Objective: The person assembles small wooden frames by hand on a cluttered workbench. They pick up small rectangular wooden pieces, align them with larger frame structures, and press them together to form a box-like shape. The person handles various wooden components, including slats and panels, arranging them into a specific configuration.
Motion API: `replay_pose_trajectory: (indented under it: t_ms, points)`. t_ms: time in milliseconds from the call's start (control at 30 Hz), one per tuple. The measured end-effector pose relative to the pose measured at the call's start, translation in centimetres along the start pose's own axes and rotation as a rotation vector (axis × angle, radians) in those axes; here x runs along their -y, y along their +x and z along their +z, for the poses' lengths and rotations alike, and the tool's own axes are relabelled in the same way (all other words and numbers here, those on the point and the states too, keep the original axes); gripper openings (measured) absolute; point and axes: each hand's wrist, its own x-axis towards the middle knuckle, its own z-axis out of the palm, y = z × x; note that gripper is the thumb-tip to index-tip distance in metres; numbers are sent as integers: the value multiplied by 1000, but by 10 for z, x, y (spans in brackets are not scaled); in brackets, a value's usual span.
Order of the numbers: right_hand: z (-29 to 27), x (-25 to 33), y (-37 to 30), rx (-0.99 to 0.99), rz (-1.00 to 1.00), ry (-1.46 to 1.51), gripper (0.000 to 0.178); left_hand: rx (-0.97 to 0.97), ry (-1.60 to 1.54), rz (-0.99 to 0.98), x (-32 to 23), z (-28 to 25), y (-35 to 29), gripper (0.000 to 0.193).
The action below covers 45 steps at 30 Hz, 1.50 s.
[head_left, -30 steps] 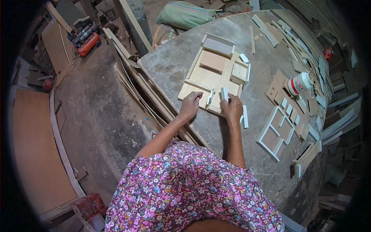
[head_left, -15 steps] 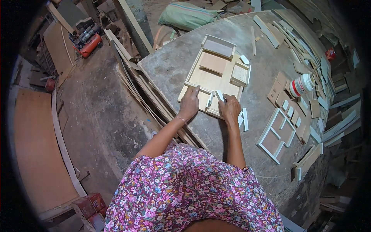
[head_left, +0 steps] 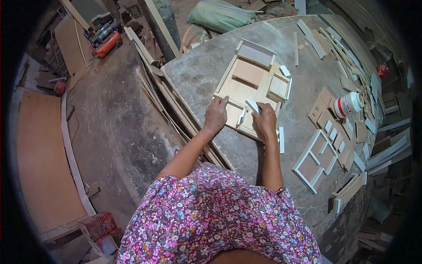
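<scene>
Plywood model [head_left: 252, 91] with low walls lies on the grey worktop [head_left: 189, 72] before the person. Above its near part the right hand [head_left: 266, 119] pinches a pale strip [head_left: 251, 104]; the left hand [head_left: 215, 116] touches its left edge, whether gripping I cannot tell. Rightward lies a pale-barred frame [head_left: 316, 159], near a white tub [head_left: 348, 104].

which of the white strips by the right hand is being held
The short white strip gripped in the right hand, angled over the wooden board. The longer strip, right of that wrist, lies on the table instead.
</scene>
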Motion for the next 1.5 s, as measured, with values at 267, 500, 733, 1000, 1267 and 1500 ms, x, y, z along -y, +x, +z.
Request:
replay_pose_trajectory:
  t_ms: [267,500,733,1000,1267,1500]
  points:
    - [6,4,16,3,-51,113,28,26,62,-36,1,4,3,35]
    - [26,2,38,12,-130,330,33,54,59,-39,0,3,6,35]
    - [19,-8,35,-11,-193,311,33,64,36,-32,2,4,3,44]
    - [18,-1,32,12,-143,333,28,84,36,-98,1,3,4,39]
    - [23,-6,29,-15,-121,341,27,132,51,-131,-4,0,8,35]
    - [26,-8,29,-30,-133,352,28,98,56,-109,-3,1,8,33]
